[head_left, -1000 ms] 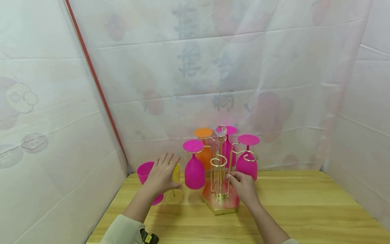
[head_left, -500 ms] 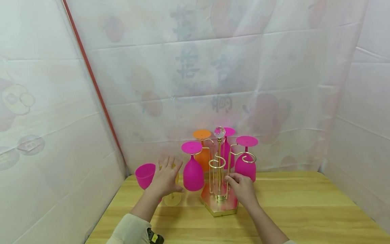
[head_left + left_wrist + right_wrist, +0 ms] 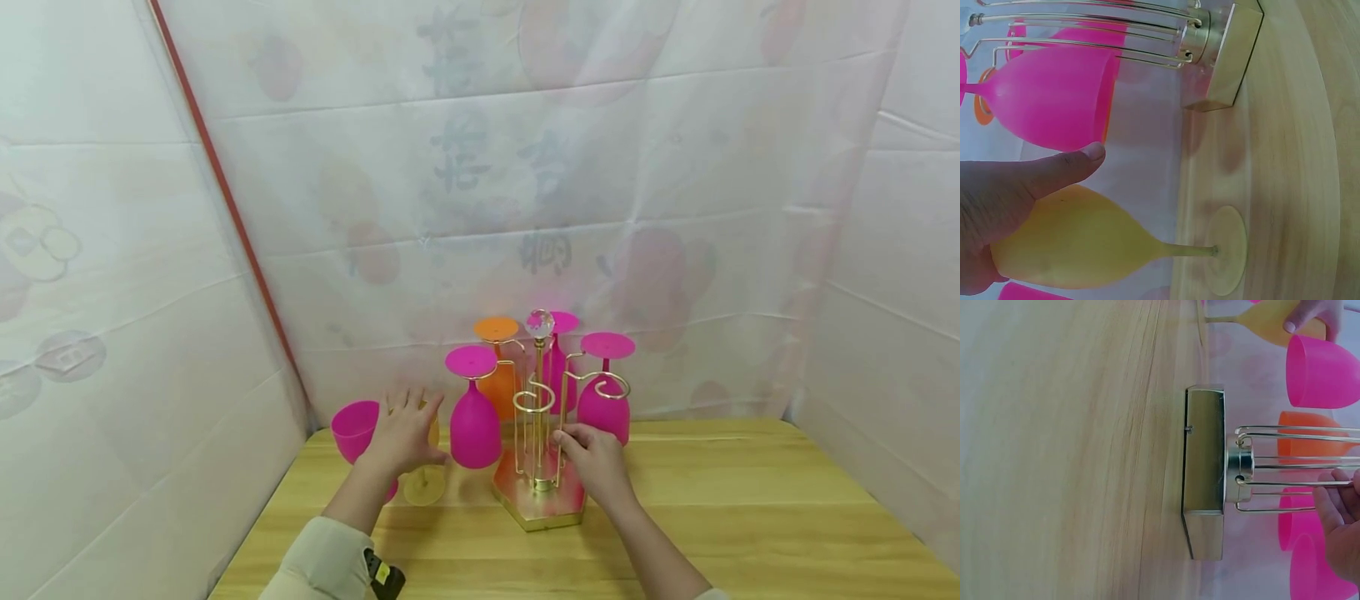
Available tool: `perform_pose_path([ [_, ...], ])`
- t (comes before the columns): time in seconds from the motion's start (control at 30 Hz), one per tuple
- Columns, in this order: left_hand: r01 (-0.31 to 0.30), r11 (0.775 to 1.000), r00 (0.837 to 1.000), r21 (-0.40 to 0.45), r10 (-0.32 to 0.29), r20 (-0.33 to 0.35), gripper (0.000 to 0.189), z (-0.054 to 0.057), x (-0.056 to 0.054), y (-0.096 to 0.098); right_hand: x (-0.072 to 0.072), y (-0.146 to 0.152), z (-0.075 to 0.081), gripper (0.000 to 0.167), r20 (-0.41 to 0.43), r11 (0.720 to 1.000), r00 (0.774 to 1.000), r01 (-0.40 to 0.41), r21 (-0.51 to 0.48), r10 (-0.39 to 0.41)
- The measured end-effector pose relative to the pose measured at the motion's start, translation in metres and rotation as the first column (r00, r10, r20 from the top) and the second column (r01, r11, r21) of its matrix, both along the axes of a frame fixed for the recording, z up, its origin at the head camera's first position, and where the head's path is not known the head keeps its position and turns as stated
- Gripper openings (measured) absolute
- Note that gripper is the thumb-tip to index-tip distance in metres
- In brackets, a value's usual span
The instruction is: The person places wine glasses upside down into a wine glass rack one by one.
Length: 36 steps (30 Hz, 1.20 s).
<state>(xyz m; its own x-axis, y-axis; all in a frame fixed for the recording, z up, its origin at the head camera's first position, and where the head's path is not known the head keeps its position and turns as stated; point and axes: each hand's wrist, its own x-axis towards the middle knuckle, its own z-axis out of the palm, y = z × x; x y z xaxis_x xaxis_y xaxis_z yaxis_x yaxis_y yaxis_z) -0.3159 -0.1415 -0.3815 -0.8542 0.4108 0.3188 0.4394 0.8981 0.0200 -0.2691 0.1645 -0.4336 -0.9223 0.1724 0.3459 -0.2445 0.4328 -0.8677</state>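
Note:
My left hand reaches over the bowl of an upright yellow wine glass, fingers spread and thumb stretched out along one side. That glass stands with its round foot on the table. Just left of it is an upright pink wine glass, partly hidden by my left hand. With thumb and fingers, my right hand pinches a wire of a gold wine glass rack topped by a clear faceted ball. Upside down on the rack hang an orange wine glass and several pink wine glasses. The front wire loop bears no glass.
The wooden table ends at a pale printed curtain behind the rack. Similar sheets hang at both sides, with a red pole slanting down at the back left corner. The rack's hexagonal base sits on the wood.
My left hand has shifted slightly to the right over the yellow wine glass. My right hand stays on the rack's wire, and the hanging glasses keep their places.

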Motion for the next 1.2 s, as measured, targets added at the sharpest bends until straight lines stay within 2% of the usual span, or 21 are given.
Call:
perform_pose_path([
  [0.23,0.017,1.0,0.998,-0.009,-0.018,-0.061,0.088,-0.006,-0.002,-0.002,0.001,-0.001,0.001,0.019,-0.008,1.0,1.0,-0.006,-0.012,0.006],
  [0.4,0.02,1.0,0.995,-0.01,-0.021,-0.101,0.08,-0.006,0.0,-0.003,0.001,-0.002,0.001,0.02,-0.008,1.0,1.0,-0.011,-0.009,0.011],
  [0.83,0.049,0.999,0.991,0.007,-0.047,-0.126,0.067,-0.001,0.009,-0.002,0.001,-0.001,0.001,0.021,-0.003,1.0,1.0,-0.009,-0.008,0.009],
  [1.2,0.052,0.998,0.993,0.024,-0.05,-0.104,0.055,0.006,0.015,0.001,-0.001,-0.001,0.001,0.021,0.002,1.0,1.0,-0.005,-0.019,0.005],
])
